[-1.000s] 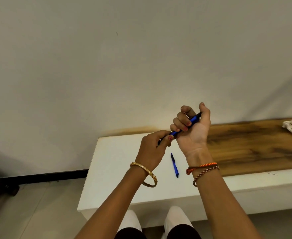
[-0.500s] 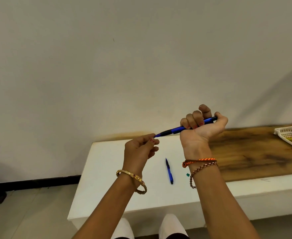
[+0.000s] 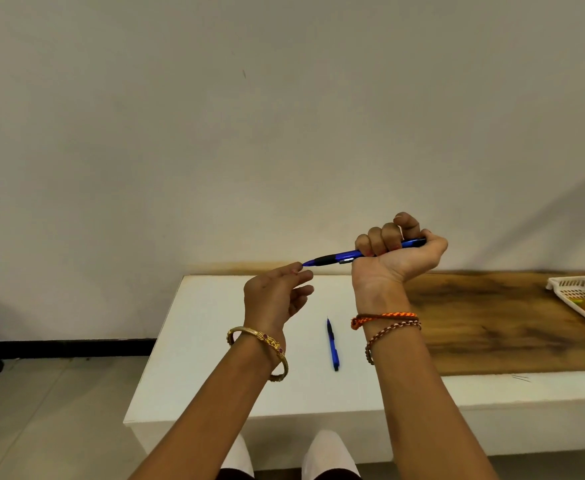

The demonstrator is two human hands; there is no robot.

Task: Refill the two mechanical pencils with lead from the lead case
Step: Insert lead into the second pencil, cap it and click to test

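Head camera view, looking forward and down over two bare forearms toward a white table [image 3: 215,358] against a plain wall.

At about 1 o'clock from frame centre, the right hand [image 3: 396,252] is raised with its fingers curled tightly round a blue mechanical pencil [image 3: 346,255], thumb near its rear end. This pencil lies almost level, its tip pointing toward 9 o'clock. At that tip, the left hand [image 3: 275,296] has its thumb and forefinger pressed together as if pinching something very fine, the other fingers loosely curled; whether a lead is between them cannot be made out.

A second blue pencil [image 3: 332,344] lies flat on the table at 5 o'clock from the left hand, between the two wrists, untouched. At 3 o'clock, partly cut off by the frame edge, a white basket [image 3: 571,289] sits on a wood-grain panel [image 3: 492,317].

Risks, as a judgement: a lead fed at the tip could snap if pushed at an angle or too hard, and a dropped piece would be hard to find on the floor.

Hidden or unclear: no lead case is identifiable anywhere. The basket's contents are blurred. Two faint thin lines near the table's front edge at 4 o'clock may be loose leads, but that is uncertain.
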